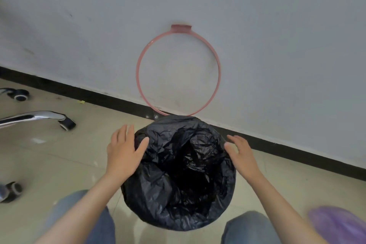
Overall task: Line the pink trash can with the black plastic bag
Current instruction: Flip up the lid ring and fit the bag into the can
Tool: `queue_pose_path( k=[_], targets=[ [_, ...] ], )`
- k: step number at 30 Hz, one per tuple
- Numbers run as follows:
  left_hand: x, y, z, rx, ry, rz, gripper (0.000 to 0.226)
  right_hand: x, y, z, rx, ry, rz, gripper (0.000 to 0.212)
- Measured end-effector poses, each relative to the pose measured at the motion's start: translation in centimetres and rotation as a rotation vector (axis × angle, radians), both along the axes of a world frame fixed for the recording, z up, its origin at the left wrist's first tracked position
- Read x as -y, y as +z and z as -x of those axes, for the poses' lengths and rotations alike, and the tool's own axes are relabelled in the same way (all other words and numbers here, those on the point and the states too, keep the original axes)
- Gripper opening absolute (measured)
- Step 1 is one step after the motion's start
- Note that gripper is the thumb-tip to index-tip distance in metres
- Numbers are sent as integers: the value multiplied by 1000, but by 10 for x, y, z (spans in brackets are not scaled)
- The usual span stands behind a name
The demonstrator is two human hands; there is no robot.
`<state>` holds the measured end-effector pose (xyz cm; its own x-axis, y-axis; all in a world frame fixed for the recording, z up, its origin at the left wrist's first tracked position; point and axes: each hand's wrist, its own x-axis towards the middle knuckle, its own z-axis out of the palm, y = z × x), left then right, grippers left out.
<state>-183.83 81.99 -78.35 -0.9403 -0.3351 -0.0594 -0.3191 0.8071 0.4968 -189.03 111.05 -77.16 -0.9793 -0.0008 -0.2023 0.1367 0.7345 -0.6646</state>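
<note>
Black plastic bag (179, 172) drapes over the trash can's rim, hiding the can on the floor (65, 156). Left hand (124, 151) and right hand (240, 154) flank the bag, fingers spread, gripping nothing. Pink ring (138, 73) leans against the wall (277, 45) just beyond the bag.

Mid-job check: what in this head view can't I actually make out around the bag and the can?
- Pink trash can: its body is hidden under the black plastic bag.
- Bag bottom: too dark inside to tell whether it reaches the base.
- Pink ring: its lowest arc disappears behind the bag, so any hinge is unseen.
- Purple object: blurred, cut by the right edge.
- Left hand, right hand: open; contact with the bag is unclear.
</note>
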Motion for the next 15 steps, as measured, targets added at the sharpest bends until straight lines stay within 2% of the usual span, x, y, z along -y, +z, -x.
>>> queue_pose_path(
  k=[2,4,6,11,15],
  targets=[
    [-13,-2,-21,44,-47,-40,69,-4,-8,-20,11,72,14,48],
    [-23,-10,-33,96,-27,-188,75,3,-16,-32,55,90,74,55],
    [-29,-18,-37,61,37,-328,76,12,-24,-39,57,68,26,55],
    [-34,-23,-32,-95,222,-584,61,14,-24,-33,-11,30,-35,54],
    [-41,-22,-24,-132,390,-795,46,12,-25,-11,-8,27,-52,49]
  ],
)
